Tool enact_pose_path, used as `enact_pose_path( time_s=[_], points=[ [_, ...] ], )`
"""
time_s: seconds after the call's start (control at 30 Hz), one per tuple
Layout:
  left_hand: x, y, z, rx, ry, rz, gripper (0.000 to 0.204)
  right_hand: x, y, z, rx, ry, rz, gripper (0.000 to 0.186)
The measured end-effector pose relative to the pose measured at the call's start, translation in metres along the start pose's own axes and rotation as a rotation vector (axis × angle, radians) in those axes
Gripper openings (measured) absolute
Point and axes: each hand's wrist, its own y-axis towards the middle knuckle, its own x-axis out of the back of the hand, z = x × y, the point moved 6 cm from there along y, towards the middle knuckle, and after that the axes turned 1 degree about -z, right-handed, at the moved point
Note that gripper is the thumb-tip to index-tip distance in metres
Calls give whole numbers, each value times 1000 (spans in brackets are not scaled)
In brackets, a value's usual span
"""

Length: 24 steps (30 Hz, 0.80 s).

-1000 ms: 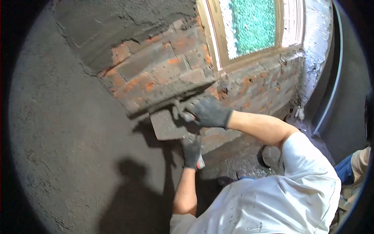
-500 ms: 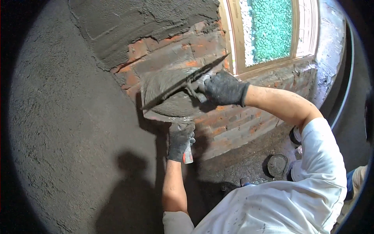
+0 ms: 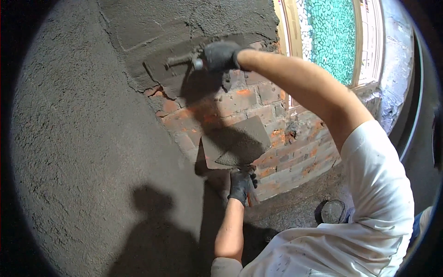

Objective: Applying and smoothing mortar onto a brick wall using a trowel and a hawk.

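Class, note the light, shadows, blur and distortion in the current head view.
Head view: the window is brightest; head view: a head-and-shoulders shadow lies on the grey wall, another darkens the flat board; head view: the right hand looks slightly blurred; head view: black corners, curved edges near the rim.

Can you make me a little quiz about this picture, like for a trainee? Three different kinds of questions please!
1. True or false: the right hand holds the trowel.
2. Which colour fills the patterned windowpane? a) red, b) green, c) yellow
3. Fill in the missing word: the board with grey mortar on it is held by the ____ hand.

Key: 1. True. 2. b. 3. Left.
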Motion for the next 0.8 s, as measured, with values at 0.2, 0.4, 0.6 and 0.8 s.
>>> enact_pose_path(
  time_s=[0.2, 0.4, 0.6, 0.8],
  points=[
    [0, -2, -2, -11, -47, 61, 14, 60, 25, -3, 154, 31, -142, 36],
    [-3, -10, -6, -63, 26, -41, 7, 119, 13, -62, -45, -82, -211, 21],
    [-7, -4, -4, -96, 49, -50, 9, 57, -74, -92, 125, -295, -590, 31],
    [-9, -28, -7, -117, 4, -131, 13, -136, -208, -37, 166, 81, 290, 28]
  ],
)
